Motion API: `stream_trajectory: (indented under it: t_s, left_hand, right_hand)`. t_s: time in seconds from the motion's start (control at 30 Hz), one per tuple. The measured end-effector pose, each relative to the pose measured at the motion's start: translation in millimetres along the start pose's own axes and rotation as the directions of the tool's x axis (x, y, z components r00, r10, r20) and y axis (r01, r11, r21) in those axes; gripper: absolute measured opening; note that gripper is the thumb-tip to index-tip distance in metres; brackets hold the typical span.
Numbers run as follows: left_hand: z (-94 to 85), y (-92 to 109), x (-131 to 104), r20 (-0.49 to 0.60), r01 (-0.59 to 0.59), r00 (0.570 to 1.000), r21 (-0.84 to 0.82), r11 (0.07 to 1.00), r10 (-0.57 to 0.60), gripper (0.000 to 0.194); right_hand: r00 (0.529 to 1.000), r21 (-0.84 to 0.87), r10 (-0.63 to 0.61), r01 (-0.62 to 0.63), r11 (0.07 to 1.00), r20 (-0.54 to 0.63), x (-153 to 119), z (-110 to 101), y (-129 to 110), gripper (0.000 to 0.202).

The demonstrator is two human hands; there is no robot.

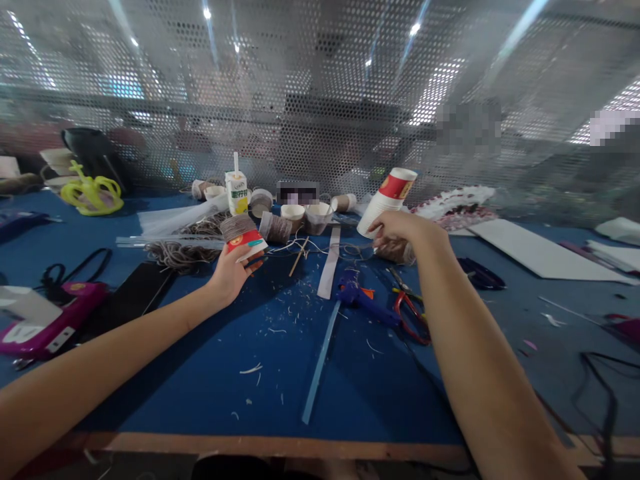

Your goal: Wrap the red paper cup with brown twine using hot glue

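Note:
My left hand [234, 273] holds a red and white paper cup [244, 241], tilted, with grey-brown yarn wound round its upper end. The fingers curl under the cup's side. My right hand [395, 229] is beside a leaning stack of paper cups [380, 210], white with a red one on top. Its fingers are bent down over a brown yarn-wrapped piece [397, 252]; what they grip is partly hidden. Below it lie red-handled scissors [413, 317] and a blue glue gun [367, 300] with a clear glue stick [320, 367].
Behind the hands are a drink carton [237, 192], yarn-wrapped cups [275, 227] and a yarn bundle [183, 255]. A magenta glue gun [55, 320] lies left, near a yellow crown-shaped piece [93, 193]. A white board [545, 250] lies right. Perforated metal mesh [320, 87] stands behind the blue table.

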State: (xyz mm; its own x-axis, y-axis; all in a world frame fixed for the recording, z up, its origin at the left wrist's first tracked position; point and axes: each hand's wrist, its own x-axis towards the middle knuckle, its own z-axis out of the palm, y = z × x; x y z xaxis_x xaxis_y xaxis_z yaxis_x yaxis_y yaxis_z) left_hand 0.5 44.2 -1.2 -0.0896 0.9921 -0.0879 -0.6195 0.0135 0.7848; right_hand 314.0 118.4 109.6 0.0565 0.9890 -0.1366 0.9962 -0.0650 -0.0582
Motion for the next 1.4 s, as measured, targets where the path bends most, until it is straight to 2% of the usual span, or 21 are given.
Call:
stream_trajectory:
  t_s: [0.17,0.3,0.4,0.57,0.7,0.77,0.9,0.97,1.03,1.1,1.13,1.17,1.2,1.27,1.4]
  left_hand:
    - [-3.2,-3,1,0.034,-0.075,0.997,0.062,0.995,0.073,0.038]
    - [-2.7,-6,-5,0.163,-0.217,0.969,0.205,0.954,0.185,0.055]
    - [-2.0,-8,-8,0.237,-0.291,0.947,0.352,0.889,0.216,0.064]
    - [-4.5,-9,-8,0.180,-0.332,0.941,0.651,0.682,0.286,0.066]
    - [-8.9,-11,-6,0.056,-0.259,0.951,0.685,0.681,0.305,0.062]
    - [-11.7,-14,-4,-0.001,-0.253,0.939,0.674,0.694,0.344,0.065]
    - [-14.5,-18,-3,0.009,-0.371,0.887,0.607,0.703,0.461,0.083]
    - [-12.8,-17,-6,0.022,-0.408,0.852,0.654,0.638,0.523,0.089]
    - [-10.2,-14,-12,0.091,-0.483,0.771,0.728,0.486,0.630,0.089]
    - [-8.4,-11,-20,0.244,-0.605,0.641,0.744,0.283,0.728,0.087]
    - [-8.2,-10,-24,0.338,-0.663,0.585,0.723,0.195,0.737,0.086]
    - [-8.5,-9,-28,0.407,-0.714,0.533,0.687,0.137,0.742,0.084]
    - [-8.9,-8,-32,0.457,-0.751,0.505,0.650,0.113,0.732,0.080]
    - [-8.9,-7,-38,0.510,-0.796,0.501,0.588,0.141,0.699,0.068]
    - [2.1,-3,-47,0.630,-0.808,0.565,0.551,0.206,0.533,0.050]
  right_hand:
    - [0.991,0.044,-0.129,0.131,0.990,-0.035,-2,-7,-1,0.015]
    - [0.978,0.077,-0.207,0.207,0.975,0.000,-6,-10,-9,0.011]
    - [0.976,0.061,-0.217,0.218,0.974,-0.023,-5,-8,-12,0.015]
    - [0.961,0.026,-0.274,0.275,0.961,-0.030,4,5,-20,0.023]
    - [0.915,0.048,-0.402,0.401,0.915,0.027,7,16,-35,0.036]
    - [0.886,0.054,-0.462,0.460,0.886,0.044,8,23,-44,0.038]
    - [0.850,0.024,-0.526,0.526,0.850,0.014,15,41,-59,0.030]
    - [0.840,0.010,-0.543,0.543,0.839,-0.014,20,50,-65,0.026]
    - [0.832,0.010,-0.554,0.555,0.832,-0.037,23,56,-68,0.021]
    - [0.830,0.025,-0.555,0.557,0.830,-0.059,23,57,-69,0.017]
    - [0.832,0.038,-0.550,0.554,0.832,-0.071,22,55,-68,0.015]
    - [0.835,0.055,-0.544,0.548,0.834,-0.081,20,52,-68,0.014]
    - [0.840,0.076,-0.535,0.542,0.837,-0.091,17,48,-66,0.014]
    - [0.849,0.133,-0.516,0.527,0.839,-0.109,10,38,-63,0.017]
    - [0.853,0.277,-0.509,0.520,0.808,-0.116,-9,18,-59,0.024]
